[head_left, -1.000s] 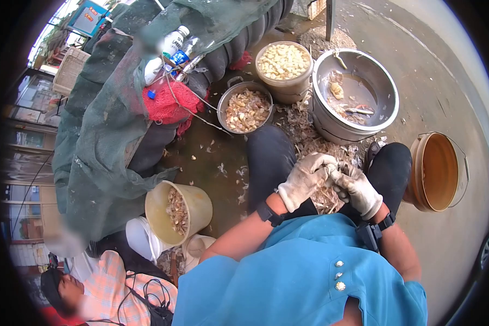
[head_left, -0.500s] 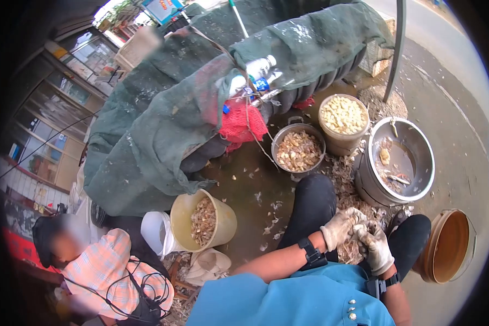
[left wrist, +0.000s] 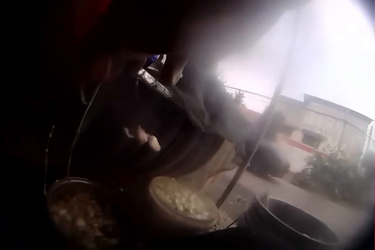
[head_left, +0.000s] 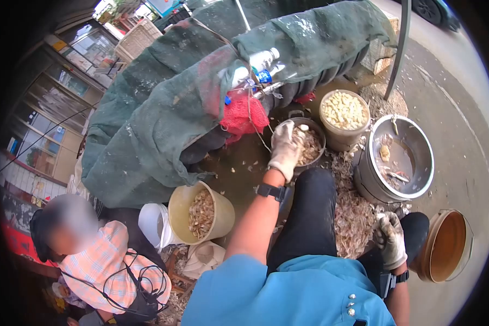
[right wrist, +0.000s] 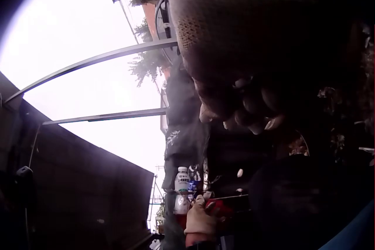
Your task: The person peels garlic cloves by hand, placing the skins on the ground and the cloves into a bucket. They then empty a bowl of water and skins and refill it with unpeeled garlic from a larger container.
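My gloved left hand (head_left: 287,146) reaches over the near edge of a metal pot (head_left: 323,152) of garlic cloves with papery skin. A white garlic clove (head_left: 304,127) shows just beyond its fingers, and pale cloves (left wrist: 146,138) appear in mid-air in the left wrist view. The fingers look loose, with nothing seen gripped. My gloved right hand (head_left: 390,239) stays by the right knee, fingers curled, with a pale piece of garlic (head_left: 379,216) at the fingertips. Its palm is hidden. Between the knees lies a heap of garlic skins (head_left: 356,225).
A bucket of peeled cloves (head_left: 343,110) stands behind the pot. Right of it is a metal basin (head_left: 430,163) on a bucket. A brown bucket (head_left: 445,247) lies tilted at right. Left are a cream bucket (head_left: 228,217), green netting (head_left: 146,130) and a seated person (head_left: 106,261).
Both hands worked together between the knees; now the left has moved forward and left to the pot, and the cloves have left it. The right has stayed by the knee. A car has appeared.
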`<state>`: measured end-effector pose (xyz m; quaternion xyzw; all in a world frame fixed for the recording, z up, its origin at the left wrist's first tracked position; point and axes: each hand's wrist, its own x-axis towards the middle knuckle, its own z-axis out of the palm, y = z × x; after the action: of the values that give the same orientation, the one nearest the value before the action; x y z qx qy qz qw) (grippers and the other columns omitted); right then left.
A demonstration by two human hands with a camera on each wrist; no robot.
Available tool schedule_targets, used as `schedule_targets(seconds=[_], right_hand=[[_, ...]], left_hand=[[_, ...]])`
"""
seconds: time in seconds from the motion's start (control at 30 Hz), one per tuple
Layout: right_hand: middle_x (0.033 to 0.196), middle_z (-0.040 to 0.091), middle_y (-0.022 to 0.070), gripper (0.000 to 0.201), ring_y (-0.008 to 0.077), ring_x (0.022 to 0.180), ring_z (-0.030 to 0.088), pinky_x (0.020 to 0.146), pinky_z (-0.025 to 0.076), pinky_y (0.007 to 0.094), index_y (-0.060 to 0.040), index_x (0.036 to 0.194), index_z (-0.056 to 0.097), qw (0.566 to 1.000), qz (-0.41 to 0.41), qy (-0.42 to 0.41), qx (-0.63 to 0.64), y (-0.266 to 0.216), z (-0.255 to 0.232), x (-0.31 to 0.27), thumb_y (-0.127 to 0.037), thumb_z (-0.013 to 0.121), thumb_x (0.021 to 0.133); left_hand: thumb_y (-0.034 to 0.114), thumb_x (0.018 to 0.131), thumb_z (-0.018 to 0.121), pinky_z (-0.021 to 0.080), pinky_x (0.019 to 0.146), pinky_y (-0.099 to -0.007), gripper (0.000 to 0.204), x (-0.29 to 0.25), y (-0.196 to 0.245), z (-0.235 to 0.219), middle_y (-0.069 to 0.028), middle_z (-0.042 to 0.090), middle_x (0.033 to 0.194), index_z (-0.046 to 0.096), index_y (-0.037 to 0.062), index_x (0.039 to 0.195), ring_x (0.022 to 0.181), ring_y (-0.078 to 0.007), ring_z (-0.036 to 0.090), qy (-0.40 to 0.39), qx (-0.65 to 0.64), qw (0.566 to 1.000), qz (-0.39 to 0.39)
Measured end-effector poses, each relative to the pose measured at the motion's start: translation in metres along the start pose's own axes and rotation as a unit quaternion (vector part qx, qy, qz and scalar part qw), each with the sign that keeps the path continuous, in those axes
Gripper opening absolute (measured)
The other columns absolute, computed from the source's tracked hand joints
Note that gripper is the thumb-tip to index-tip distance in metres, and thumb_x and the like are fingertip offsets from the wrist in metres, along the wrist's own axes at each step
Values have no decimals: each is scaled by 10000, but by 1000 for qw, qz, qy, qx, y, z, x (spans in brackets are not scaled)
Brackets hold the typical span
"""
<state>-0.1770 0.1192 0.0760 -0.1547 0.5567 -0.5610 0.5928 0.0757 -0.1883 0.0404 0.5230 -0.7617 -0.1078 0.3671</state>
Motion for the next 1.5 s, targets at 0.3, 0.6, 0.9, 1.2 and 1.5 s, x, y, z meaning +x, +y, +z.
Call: schedule_targets(seconds=[0.3, 0.6, 0.9, 1.2, 1.5], right_hand=[[721, 530, -43, 205, 16, 508, 379, 435, 288, 157, -121, 1051, 543, 999, 48, -13, -14, 2, 14, 8, -258, 647, 938], [717, 494, -78, 208, -1, 544, 387, 458, 291, 164, -109, 1001, 572, 995, 31, -72, -61, 5, 28, 10, -313, 603, 972], [724, 481, -59, 218, 19, 572, 397, 481, 300, 172, -105, 973, 563, 997, 31, -58, 46, 3, 19, 5, -321, 571, 998], [735, 554, -42, 216, 8, 521, 417, 430, 303, 167, -77, 970, 569, 995, 8, -89, 36, 4, 16, 4, -291, 598, 987], [738, 533, -25, 258, 17, 497, 385, 440, 307, 185, -97, 968, 554, 996, 18, -18, -86, 1, 14, -1, -353, 550, 1002]], left_hand=[[385, 989, 571, 513, 670, -224, 334, -54, 36, -27, -53, 701, 968, 629, 64, 1060, 826, -109, 655, -136, -472, 846, -208], [330, 999, 549, 486, 917, -331, 512, -162, 128, 27, -130, 615, 1207, 451, 46, 1413, 1096, -193, 595, -415, -450, 790, 46], [185, 979, 506, 540, 845, -309, 299, -151, 126, 9, -87, 616, 1122, 539, -2, 1210, 979, -180, 627, -430, -620, 591, -287], [266, 1027, 491, 530, 759, -277, 270, -153, 137, -3, -80, 641, 1050, 561, 34, 1147, 899, -141, 635, -482, -571, 639, -184], [220, 967, 579, 527, 723, -243, 300, -145, 136, -4, -35, 638, 986, 578, 15, 1185, 842, -101, 622, -459, -609, 570, -306]])
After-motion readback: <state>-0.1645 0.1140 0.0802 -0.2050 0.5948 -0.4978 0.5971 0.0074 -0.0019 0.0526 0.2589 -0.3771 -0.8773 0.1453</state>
